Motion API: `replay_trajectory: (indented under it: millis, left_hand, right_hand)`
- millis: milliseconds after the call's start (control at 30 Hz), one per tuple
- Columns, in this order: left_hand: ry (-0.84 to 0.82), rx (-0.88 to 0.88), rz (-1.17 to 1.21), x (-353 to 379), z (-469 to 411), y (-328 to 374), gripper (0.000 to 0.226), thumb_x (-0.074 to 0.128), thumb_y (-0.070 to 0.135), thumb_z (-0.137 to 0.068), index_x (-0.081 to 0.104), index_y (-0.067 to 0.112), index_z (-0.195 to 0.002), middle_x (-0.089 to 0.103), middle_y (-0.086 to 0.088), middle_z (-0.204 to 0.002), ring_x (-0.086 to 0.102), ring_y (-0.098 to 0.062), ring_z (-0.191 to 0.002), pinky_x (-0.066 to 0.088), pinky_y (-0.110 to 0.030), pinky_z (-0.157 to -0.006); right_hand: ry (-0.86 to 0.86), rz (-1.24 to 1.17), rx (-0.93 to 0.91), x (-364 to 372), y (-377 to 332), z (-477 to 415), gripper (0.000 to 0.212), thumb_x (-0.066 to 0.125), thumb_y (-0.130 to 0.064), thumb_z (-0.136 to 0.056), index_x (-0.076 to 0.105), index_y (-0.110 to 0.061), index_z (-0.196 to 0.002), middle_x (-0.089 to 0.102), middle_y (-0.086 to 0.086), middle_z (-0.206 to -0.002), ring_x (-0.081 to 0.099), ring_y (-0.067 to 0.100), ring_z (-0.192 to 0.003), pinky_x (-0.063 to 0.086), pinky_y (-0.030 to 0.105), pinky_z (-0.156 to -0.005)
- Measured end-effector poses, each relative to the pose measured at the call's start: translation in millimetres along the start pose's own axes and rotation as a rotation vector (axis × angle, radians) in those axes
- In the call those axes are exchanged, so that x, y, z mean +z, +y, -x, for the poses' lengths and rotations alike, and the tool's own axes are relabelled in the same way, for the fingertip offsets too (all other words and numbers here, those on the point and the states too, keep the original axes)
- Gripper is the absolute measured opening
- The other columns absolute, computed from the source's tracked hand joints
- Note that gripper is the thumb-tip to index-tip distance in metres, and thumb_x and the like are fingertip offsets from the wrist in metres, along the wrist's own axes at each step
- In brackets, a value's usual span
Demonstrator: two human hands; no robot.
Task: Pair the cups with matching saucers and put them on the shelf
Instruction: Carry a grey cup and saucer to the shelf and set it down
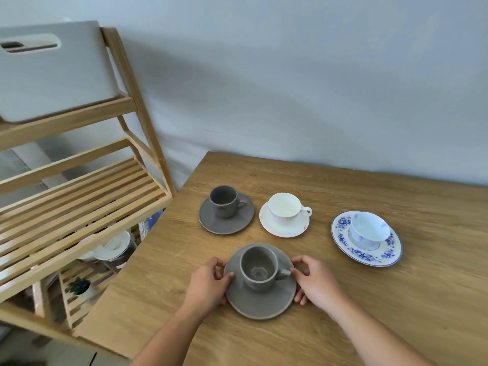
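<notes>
Here, everything is being placed relative to the near grey saucer (260, 299) lying on the wooden table (369, 299).

- A grey cup (260, 268) is standing upright on that saucer, its handle pointing toward the right hand.
- The left hand (210, 282) is gripping the saucer's left rim, thumb lying on top of the rim and fingers curling under its edge.
- The right hand (315, 282) is gripping the saucer's right rim, fingertips touching the edge just beside the cup handle.
- Beyond the saucer and slightly left, a second grey cup (224, 201) is sitting on its own grey saucer (226, 220).
- Beyond it and slightly right, a white cup (286, 208) is resting on a white saucer (284, 227).
- Well apart to the right, a blue-patterned cup (368, 231) is sitting on a blue-patterned saucer (367, 256).
- To the left of the saucer, past the table edge, a wooden slatted shelf (79, 196) is standing, carrying a grey bin (52, 75) on its top level.
</notes>
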State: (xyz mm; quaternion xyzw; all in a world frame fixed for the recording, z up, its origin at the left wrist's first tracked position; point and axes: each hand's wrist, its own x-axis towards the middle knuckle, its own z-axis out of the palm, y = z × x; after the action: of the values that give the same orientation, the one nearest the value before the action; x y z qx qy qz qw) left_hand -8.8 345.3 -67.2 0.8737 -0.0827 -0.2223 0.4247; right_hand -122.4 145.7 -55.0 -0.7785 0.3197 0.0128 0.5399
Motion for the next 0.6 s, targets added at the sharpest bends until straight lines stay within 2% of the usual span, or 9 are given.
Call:
replay_trajectory:
  millis: [100,333,400,500,600]
  left_hand:
    - [0.026,0.011,0.016,1,3,-1,0.009,0.069,0.017,-0.085,0.061,0.016,-0.090,0.056,-0.005,-0.064,0.056,-0.013,-0.039,0.051,-0.028,-0.044]
    - [0.133,-0.034,0.132,-15,22,0,0.011,0.066,0.017,-0.087,0.062,0.013,-0.096,0.056,-0.003,-0.062,0.055,-0.008,-0.038,0.046,-0.018,-0.042]
    - [0.184,-0.043,0.167,-31,28,-2,0.011,0.067,0.019,-0.087,0.063,0.015,-0.095,0.058,0.000,-0.060,0.057,-0.007,-0.040,0.048,-0.021,-0.045]
    - [0.253,-0.052,0.209,-62,33,-5,0.008,0.067,0.018,-0.087,0.063,0.015,-0.094,0.060,0.002,-0.056,0.058,-0.008,-0.043,0.047,-0.022,-0.045]
    - [0.320,-0.053,0.233,-100,31,-13,0.008,0.066,0.017,-0.088,0.063,0.013,-0.095,0.061,0.001,-0.056,0.058,-0.011,-0.043,0.049,-0.023,-0.046]
  right_hand:
    - [-0.029,0.009,-0.017,-2,1,-2,0.011,0.052,-0.012,-0.093,0.057,-0.013,-0.102,0.063,0.009,-0.053,0.058,0.019,-0.037,0.047,0.026,-0.037]
    - [-0.126,0.007,-0.112,0,-23,-7,0.012,0.051,-0.013,-0.093,0.057,-0.015,-0.103,0.070,0.010,-0.071,0.061,0.020,-0.043,0.047,0.025,-0.041]
    - [-0.173,0.024,-0.154,7,-38,-13,0.011,0.052,-0.013,-0.093,0.057,-0.016,-0.102,0.071,0.009,-0.067,0.062,0.022,-0.045,0.050,0.029,-0.045]
    - [-0.233,0.036,-0.224,28,-62,-24,0.010,0.053,-0.011,-0.092,0.059,-0.014,-0.100,0.067,0.007,-0.051,0.062,0.025,-0.045,0.051,0.033,-0.047]
    - [-0.283,0.067,-0.287,59,-96,-35,0.008,0.054,-0.014,-0.092,0.061,-0.016,-0.096,0.068,0.009,-0.054,0.065,0.026,-0.048,0.052,0.034,-0.049]
